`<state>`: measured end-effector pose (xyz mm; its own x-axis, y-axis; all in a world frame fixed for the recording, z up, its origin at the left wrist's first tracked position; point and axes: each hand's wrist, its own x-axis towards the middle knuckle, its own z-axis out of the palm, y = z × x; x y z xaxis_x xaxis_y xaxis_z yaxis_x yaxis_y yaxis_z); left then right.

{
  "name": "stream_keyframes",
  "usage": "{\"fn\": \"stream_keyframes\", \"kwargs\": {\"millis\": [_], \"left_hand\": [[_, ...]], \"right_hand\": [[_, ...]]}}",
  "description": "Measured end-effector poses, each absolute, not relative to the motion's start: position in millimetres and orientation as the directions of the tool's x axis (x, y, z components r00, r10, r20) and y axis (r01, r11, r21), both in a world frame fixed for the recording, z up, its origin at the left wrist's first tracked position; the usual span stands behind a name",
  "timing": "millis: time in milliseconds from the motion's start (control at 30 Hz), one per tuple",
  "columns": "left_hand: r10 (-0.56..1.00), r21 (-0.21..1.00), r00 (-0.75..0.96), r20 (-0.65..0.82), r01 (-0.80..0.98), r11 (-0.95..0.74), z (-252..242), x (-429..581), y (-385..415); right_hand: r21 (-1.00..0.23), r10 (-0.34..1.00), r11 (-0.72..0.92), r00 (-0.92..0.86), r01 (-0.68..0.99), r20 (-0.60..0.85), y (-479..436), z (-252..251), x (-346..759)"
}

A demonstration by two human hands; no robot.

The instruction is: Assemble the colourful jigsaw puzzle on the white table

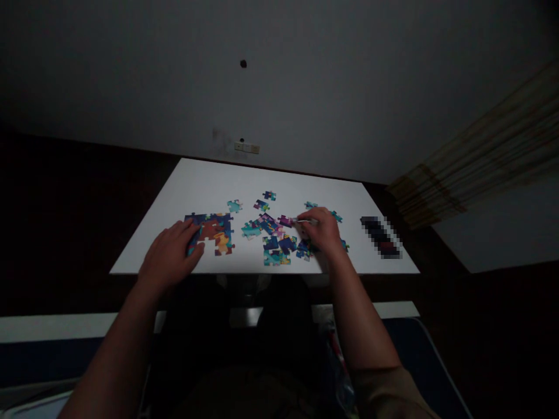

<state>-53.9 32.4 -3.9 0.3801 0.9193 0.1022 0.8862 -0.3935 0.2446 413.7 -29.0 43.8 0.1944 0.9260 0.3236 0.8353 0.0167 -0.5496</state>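
A partly joined jigsaw puzzle [210,230] lies on the left of the white table. Flat on its left edge rests my left hand [172,251], fingers stretched out and thumb apart, covering part of the puzzle. My right hand [324,231] is over the loose pieces at the middle right, with thumb and fingers pinched on a pale, tilted jigsaw piece [307,221]. Just left of those fingertips is a purple jigsaw piece [285,220]. Several loose pieces [275,243] lie between my hands, some overlapping; others are partly hidden beneath my right hand.
The white table [152,209] stands against a wall with a socket [247,148]. Single jigsaw pieces [234,205] lie farther back. At the table's right is a pixelated dark object [381,237]. A curtain [458,157] hangs at the right.
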Motion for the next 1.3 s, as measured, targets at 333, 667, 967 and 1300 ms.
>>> {"fn": "stream_keyframes", "kwargs": {"millis": [333, 667, 967, 1300], "left_hand": [[0.924, 0.269, 0.369, 0.099, 0.884, -0.381, -1.5, -50.0, 30.8], [0.92, 0.268, 0.381, 0.088, 0.881, -0.39, 0.8, -50.2, 31.0], [0.93, 0.282, 0.354, 0.099, 0.886, -0.368, 3.5, -47.7, 29.1], [0.933, 0.291, 0.348, 0.089, 0.887, -0.358, 9.1, -44.3, 23.1]], "right_hand": [[-0.607, 0.785, 0.182, 0.258, 0.773, 0.564, -100.9, -2.7, 400.4], [-0.614, 0.825, 0.208, 0.2, 0.761, 0.528, -97.0, -10.9, 397.1], [-0.627, 0.858, 0.154, 0.212, 0.763, 0.469, -96.2, -4.2, 396.6], [-0.697, 0.842, 0.079, 0.327, 0.713, 0.43, -98.0, -2.6, 397.4]]}}
